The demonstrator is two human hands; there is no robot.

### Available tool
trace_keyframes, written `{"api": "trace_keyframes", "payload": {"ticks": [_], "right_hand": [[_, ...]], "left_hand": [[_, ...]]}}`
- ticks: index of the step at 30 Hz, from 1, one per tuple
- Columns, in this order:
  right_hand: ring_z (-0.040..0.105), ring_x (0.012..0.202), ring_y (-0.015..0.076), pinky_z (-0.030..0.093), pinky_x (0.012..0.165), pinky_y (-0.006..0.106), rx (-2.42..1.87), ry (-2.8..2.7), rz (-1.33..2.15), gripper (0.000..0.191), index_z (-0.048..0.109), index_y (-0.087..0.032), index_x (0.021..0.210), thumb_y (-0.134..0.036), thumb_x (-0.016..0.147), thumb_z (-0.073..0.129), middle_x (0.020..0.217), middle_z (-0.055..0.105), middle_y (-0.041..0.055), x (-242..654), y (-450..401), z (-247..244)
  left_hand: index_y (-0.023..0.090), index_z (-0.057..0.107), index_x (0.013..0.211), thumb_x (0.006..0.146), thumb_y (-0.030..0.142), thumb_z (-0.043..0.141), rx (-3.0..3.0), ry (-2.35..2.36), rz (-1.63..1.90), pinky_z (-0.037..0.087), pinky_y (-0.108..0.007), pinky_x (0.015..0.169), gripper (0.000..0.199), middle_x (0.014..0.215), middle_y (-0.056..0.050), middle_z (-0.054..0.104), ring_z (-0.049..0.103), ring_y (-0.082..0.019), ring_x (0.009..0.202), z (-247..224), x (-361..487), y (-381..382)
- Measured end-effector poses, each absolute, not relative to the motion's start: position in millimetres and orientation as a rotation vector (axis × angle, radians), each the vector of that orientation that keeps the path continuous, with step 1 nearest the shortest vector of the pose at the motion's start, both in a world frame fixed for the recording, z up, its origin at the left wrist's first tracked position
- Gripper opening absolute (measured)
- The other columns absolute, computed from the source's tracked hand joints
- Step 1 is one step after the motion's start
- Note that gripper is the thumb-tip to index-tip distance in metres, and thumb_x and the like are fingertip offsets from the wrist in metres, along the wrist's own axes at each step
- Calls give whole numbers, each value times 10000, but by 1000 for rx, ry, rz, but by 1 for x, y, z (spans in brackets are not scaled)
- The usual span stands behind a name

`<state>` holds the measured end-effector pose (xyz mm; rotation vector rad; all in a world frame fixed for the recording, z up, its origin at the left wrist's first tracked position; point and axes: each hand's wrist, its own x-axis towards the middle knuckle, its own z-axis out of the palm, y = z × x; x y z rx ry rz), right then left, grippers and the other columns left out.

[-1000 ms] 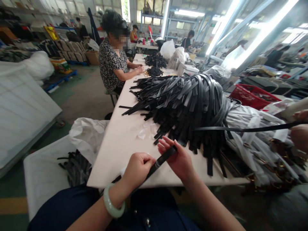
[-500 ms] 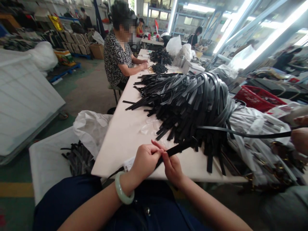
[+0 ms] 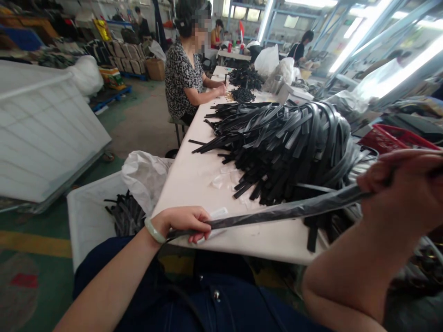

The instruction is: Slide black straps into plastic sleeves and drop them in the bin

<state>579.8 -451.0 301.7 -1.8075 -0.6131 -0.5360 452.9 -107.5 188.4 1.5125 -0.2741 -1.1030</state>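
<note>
A long black strap (image 3: 277,213), partly in clear film, stretches across the front of the white table (image 3: 183,184). Near the table's left front corner, my left hand (image 3: 190,223), a pale green bangle on its wrist, is closed round the strap. Raised at the right, my right hand (image 3: 404,184) grips the strap's other stretch; its fingers are blurred and partly cut by the frame edge. Behind the strap lies a large heap of black straps (image 3: 287,143), many wrapped in film.
A white bin (image 3: 90,207) with dark straps stands left of the table, a white plastic bag (image 3: 145,177) over its edge. A large white cart (image 3: 48,133) is further left. A person (image 3: 187,78) sits at the table's far left side. A red basket (image 3: 391,138) is at the right.
My hands, close together before, are now far apart. The left moved left; the right went up and right, with the strap drawn out between them. The view has shifted.
</note>
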Motion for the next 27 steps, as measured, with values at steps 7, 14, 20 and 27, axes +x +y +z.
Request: {"api": "trace_keyframes", "payload": {"ticks": [7, 14, 20, 27], "right_hand": [[652, 740, 166, 460, 655, 230, -2053, -1117, 880, 222, 751, -150, 886, -297, 865, 587, 842, 747, 44, 514, -332, 239], [462, 511, 97, 289, 509, 218, -2306, -1099, 770, 181, 711, -150, 681, -249, 794, 611, 569, 637, 2, 518, -346, 231], [544, 579, 126, 298, 531, 223, -2274, -1238, 717, 170, 767, -170, 773, -204, 774, 600, 665, 713, 48, 499, -326, 230], [607, 607, 153, 324, 545, 233, -2331, -1204, 717, 168, 745, -166, 732, -210, 814, 605, 664, 712, 51, 509, -340, 237]], "left_hand": [[173, 593, 736, 819, 268, 552, 1797, -169, -1020, 435, -223, 462, 133, 579, 33, 535, 508, -115, 463, 213, 460, -142], [184, 575, 657, 795, 229, 485, 2002, -222, -1078, 331, -216, 437, 171, 517, 40, 470, 427, -116, 460, 230, 438, -111], [186, 557, 636, 787, 198, 484, 1960, -460, -1020, 365, -248, 515, 168, 572, 23, 503, 468, -134, 530, 221, 449, -136], [207, 623, 1020, 678, 326, 736, 2051, -357, -888, 451, -261, 705, 380, 908, 1, 645, 582, -192, 804, 215, 441, -128]]}}
